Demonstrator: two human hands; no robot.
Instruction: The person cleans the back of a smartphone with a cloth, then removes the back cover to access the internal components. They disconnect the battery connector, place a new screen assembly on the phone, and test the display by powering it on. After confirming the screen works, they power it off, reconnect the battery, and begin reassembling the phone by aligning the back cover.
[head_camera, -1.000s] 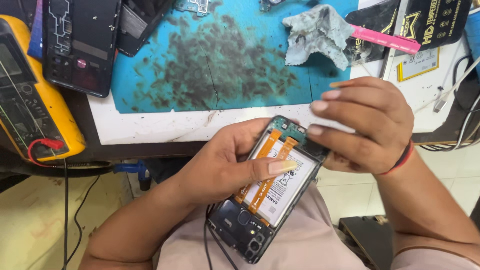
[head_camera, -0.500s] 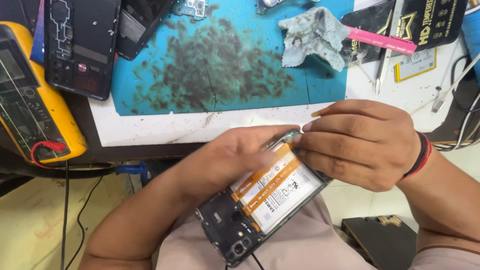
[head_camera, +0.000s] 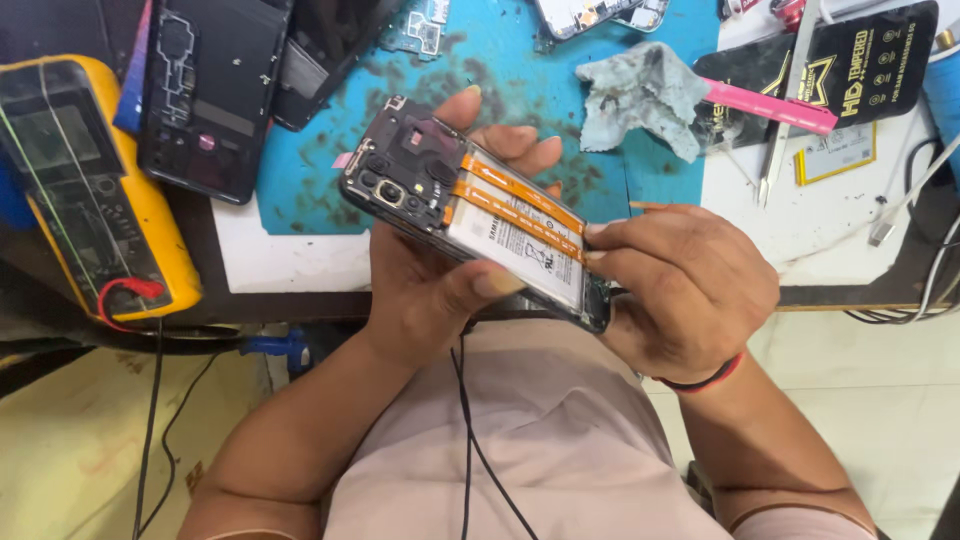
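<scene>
Fingers (head_camera: 470, 285) of the left hand (head_camera: 430, 290) clamp the opened phone (head_camera: 480, 215) above the desk (head_camera: 300, 270) edge; the right hand (head_camera: 680, 290) pinches its lower end. Back cover already off, white battery (head_camera: 520, 245) still seated.

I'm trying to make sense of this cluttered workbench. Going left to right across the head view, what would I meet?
Yellow meter → black phone back → opened phone in the left hand → grey cloth → right hand → pink strip → black packet.
</scene>
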